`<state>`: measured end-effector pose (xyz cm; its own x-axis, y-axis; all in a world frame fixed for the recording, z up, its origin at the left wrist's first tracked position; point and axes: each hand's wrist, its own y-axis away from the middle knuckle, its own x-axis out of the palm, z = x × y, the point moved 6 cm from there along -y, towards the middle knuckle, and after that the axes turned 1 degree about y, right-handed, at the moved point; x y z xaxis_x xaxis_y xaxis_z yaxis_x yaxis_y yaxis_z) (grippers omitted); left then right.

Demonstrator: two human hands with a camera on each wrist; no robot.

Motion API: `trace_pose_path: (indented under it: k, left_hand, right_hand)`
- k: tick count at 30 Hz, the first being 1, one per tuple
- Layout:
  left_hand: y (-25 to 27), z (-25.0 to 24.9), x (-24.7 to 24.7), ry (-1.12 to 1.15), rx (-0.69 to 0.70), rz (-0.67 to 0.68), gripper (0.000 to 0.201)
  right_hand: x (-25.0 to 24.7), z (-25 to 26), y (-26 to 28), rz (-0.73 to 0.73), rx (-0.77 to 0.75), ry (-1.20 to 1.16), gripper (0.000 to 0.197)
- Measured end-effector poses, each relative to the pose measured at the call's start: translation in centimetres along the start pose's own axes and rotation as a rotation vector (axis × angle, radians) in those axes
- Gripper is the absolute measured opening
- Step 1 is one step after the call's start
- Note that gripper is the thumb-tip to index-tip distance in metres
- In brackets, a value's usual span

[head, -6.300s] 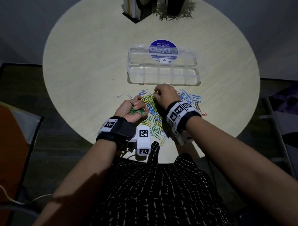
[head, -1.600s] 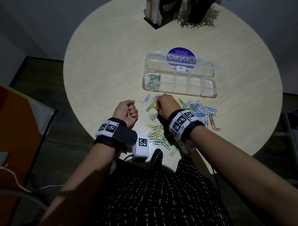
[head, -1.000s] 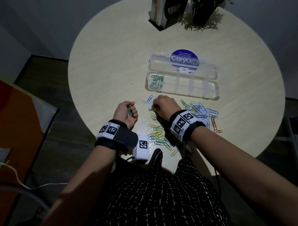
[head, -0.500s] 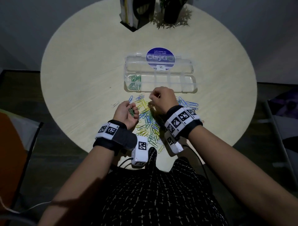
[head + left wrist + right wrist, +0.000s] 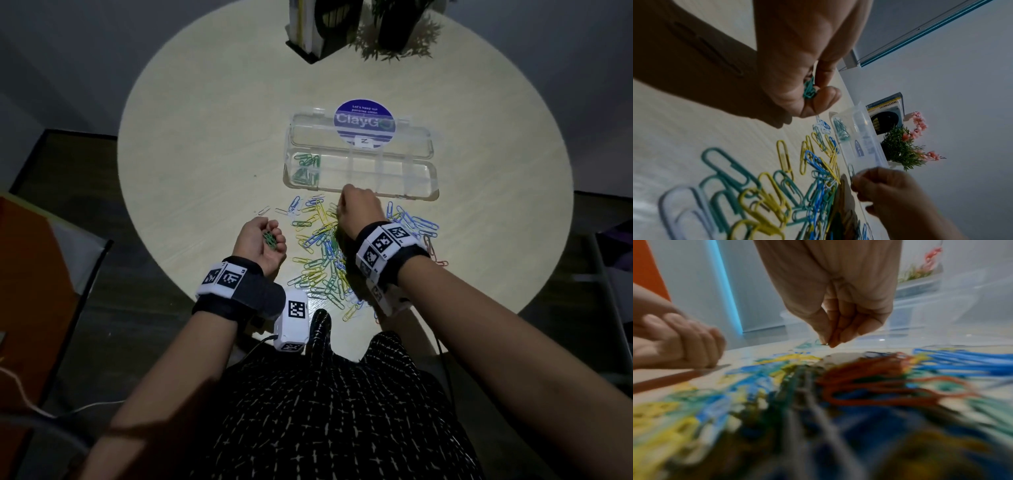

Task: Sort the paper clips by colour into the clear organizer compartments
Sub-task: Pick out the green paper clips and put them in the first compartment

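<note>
Right wrist view blurred, right hand [image 5: 359, 212] fingertips pinched, contents indiscernible, left hand [image 5: 261, 240] cupping small green paper clips [image 5: 270, 238], shown clearest in left wrist view.

Pinched right hand [image 5: 838, 305] fingertips [image 5: 830, 342] above blurred paper clips [image 5: 818, 402].

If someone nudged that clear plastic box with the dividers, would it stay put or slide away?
The clear organizer would probably slide easily: it looks thin-walled, and only its leftmost compartment holds green clips, so it is likely light. Being low and wide, it seems unlikely to tip. Its open lid lies flat behind and would likely move with it.
</note>
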<state>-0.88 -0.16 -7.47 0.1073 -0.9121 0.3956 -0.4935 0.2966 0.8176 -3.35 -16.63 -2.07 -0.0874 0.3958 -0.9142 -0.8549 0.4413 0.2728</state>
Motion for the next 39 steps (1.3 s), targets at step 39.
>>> trace_pose_path:
  k: [39]
  left_hand:
    - [0.2,1.7,4.2,-0.171,-0.086,0.192,0.041]
  right_hand:
    - [-1.2,-6.7,1.4,-0.011,0.368,-0.142,0.025]
